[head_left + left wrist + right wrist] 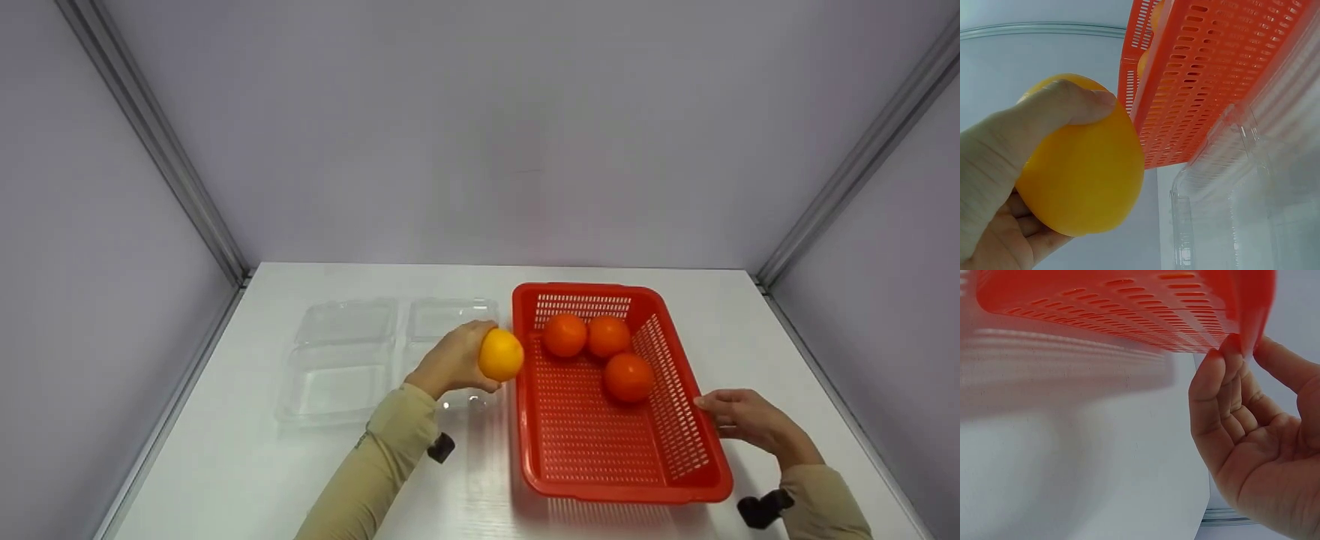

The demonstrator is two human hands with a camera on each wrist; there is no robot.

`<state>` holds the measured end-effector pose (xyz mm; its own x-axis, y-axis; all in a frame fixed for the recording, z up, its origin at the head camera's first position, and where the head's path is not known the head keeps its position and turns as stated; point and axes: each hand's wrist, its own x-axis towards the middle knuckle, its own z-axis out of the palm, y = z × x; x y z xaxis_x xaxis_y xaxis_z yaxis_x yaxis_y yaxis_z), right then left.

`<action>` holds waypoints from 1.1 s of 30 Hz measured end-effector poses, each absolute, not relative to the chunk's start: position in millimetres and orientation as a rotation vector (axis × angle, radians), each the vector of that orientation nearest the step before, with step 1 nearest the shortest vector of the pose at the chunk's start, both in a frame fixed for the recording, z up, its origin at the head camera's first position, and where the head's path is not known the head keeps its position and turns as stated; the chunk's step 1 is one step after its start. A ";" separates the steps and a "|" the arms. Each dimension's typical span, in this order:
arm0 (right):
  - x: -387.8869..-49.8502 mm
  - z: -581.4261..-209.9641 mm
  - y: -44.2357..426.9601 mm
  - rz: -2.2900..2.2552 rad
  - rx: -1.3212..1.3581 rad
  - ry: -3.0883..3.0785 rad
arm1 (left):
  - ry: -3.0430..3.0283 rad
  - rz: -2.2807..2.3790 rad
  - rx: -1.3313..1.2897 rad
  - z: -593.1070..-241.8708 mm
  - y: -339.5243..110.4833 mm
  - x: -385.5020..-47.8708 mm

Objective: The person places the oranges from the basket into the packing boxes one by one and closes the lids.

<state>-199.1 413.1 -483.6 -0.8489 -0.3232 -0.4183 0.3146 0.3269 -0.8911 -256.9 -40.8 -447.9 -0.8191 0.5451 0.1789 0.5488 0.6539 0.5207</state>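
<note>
On the left half of the white table (225, 450) I had two clear plastic containers (341, 390); on its right half, a rectangular red plastic basket (592, 442), three round orange fruits (565, 335) inside toward the far edge. The left hand (450, 360) held a round yellow fruit (501, 355) near the basket's left rim.

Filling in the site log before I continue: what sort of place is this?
Probably a small enclosed work booth: plain wall panels meet at metal corner posts around a white table.
</note>
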 end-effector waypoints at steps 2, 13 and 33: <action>-199.1 -483.6 412.9 -1.562 -0.012 2.058 | -2.853 -0.917 -0.932 -449.7 -42.1 -257.6; -197.6 -482.7 411.6 -1.553 -0.015 2.066 | -2.864 -0.938 -0.910 -462.1 -47.5 -262.8; -197.8 -483.9 412.6 -1.566 -0.037 2.058 | -2.892 -1.029 -0.823 -475.4 -51.4 -265.3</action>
